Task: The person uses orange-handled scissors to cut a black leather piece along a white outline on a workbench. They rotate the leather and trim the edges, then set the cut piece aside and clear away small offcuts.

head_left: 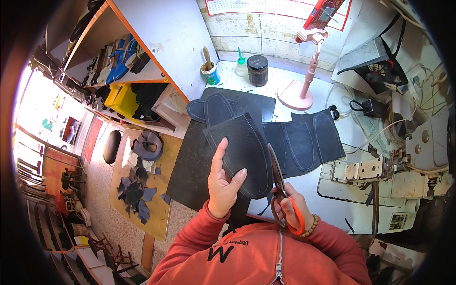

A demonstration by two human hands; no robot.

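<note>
My left hand [224, 184] holds up a black leather piece [243, 154], with its thumb and index finger on the grained face and the other fingers partly hidden. The piece has a rounded lower end, a straighter upper edge and a pale line along its rim. In my right hand [295, 203] is a pair of scissors [277, 171] with orange handles, blades pointing up along the leather's right edge. Behind it lie cut insole-shaped pieces [218, 105] and, to the right, dark leather [300, 137] marked with sole outlines.
A dark mat [186, 176] covers part of the white table. At the back stand a brush pot [210, 73], a green-tipped bottle [242, 66], a dark jar [258, 71] and a pink stand [295, 94]. A sewing machine [365, 168] is right; scraps [137, 190] lie lower left.
</note>
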